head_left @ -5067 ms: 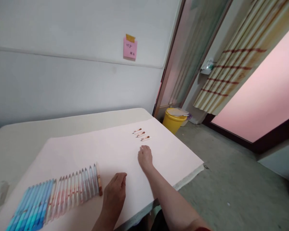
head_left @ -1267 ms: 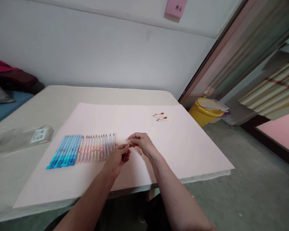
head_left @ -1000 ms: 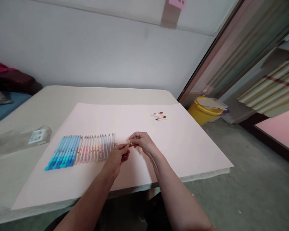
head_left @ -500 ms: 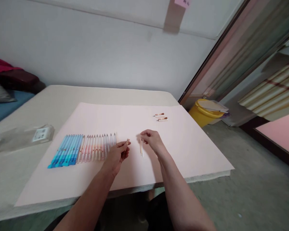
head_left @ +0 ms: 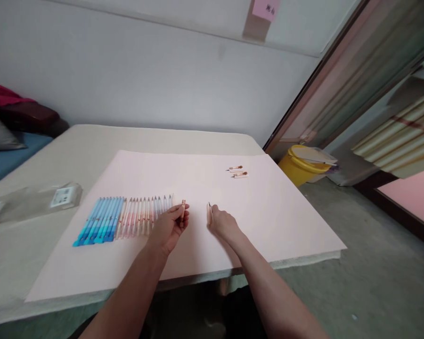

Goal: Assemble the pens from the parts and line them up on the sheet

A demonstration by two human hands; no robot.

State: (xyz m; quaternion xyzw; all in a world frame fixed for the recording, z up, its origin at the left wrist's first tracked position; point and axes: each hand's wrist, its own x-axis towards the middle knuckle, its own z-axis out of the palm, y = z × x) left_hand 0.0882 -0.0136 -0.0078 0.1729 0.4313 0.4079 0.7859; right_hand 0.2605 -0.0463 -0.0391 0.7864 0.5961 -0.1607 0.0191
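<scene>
My left hand (head_left: 171, 227) is closed on a short pinkish-brown pen part (head_left: 183, 205), which sticks up past the thumb. To its right, my right hand (head_left: 225, 223) has its fingers closed low over the pink sheet (head_left: 268, 221), on a thin pen refill (head_left: 209, 205) whose dark tip shows above the fingers. Beside those fingers lies a pale strip-like pen part (head_left: 208, 215), partly covered. A row of pens lies left of my left hand: blue pens (head_left: 101, 219) at the far end, then pink-and-clear pens (head_left: 136, 214) reaching up to the hand.
Two small groups of pen parts (head_left: 239, 174) lie toward the back right of the sheet. A clear plastic bag (head_left: 38, 202) with a white label is on the table (head_left: 92, 141) at left. A yellow bucket (head_left: 298, 167) stands on the floor beyond the table's right edge.
My right hand has shifted slightly down and right along the refill, so its dark tip now shows. My left hand has turned a little, with the pen part more upright.
</scene>
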